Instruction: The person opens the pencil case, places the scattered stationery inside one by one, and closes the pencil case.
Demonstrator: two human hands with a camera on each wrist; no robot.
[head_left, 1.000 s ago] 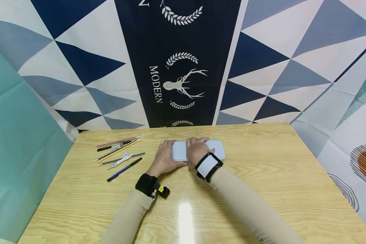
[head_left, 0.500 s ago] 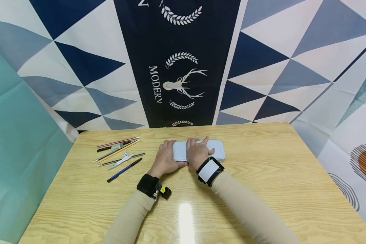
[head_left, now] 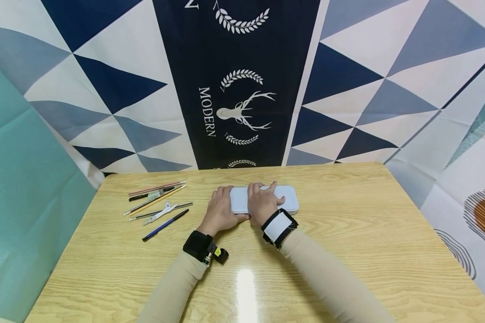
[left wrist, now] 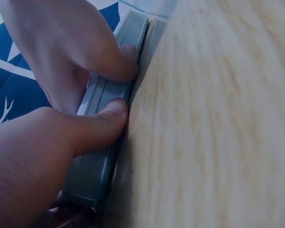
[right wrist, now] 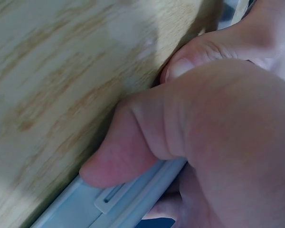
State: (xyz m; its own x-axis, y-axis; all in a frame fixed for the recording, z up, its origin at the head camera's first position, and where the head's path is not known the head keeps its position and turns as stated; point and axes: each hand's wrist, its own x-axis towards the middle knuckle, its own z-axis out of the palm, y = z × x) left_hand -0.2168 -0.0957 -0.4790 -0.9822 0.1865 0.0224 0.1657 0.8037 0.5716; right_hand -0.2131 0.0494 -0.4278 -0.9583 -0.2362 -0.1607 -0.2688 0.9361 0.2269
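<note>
A pale blue pencil case [head_left: 287,197] lies flat on the table, its long side facing me. Around its left end my left hand [head_left: 220,211] grips, with the thumb [left wrist: 104,123] on the front side wall and the other fingers behind. My right hand [head_left: 262,204] lies across the middle of the case and holds it from above. In the right wrist view the right thumb [right wrist: 123,156] presses the front side wall beside a slotted tab [right wrist: 109,197]. One right finger sticks up off the lid. The lid looks closed; the far side of the case is hidden.
On the table's left lie several pencils [head_left: 155,204], a black pen [head_left: 138,196], a blue pen [head_left: 165,225] and a white compass-like tool [head_left: 159,213]. The wooden table [head_left: 347,233] meets a patterned cloth wall [head_left: 242,89] at its far edge.
One right-hand finger has lifted and straightened off the lid since a second ago. The case and both hands have shifted very slightly to the right; both hands keep their hold.
</note>
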